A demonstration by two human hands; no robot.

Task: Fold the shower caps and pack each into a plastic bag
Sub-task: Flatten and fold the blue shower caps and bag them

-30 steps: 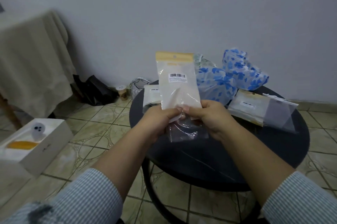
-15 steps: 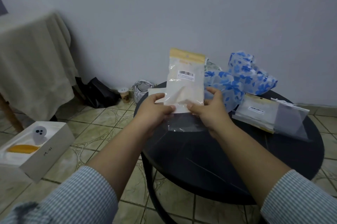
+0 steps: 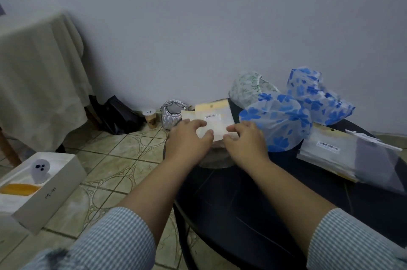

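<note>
Plastic bag (image 3: 214, 120) (glossy, flat, barcode-labelled) pinched by both hands, left (image 3: 189, 140) and right (image 3: 244, 143).

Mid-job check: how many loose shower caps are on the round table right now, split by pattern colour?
Blue-flowered translucent plastic shower caps: 2, one near the hands, one behind it by the wall
Green-patterned translucent plastic shower cap: 1
Total: 3 loose caps. Whatever is already bagged can't be counted from this view.
</note>
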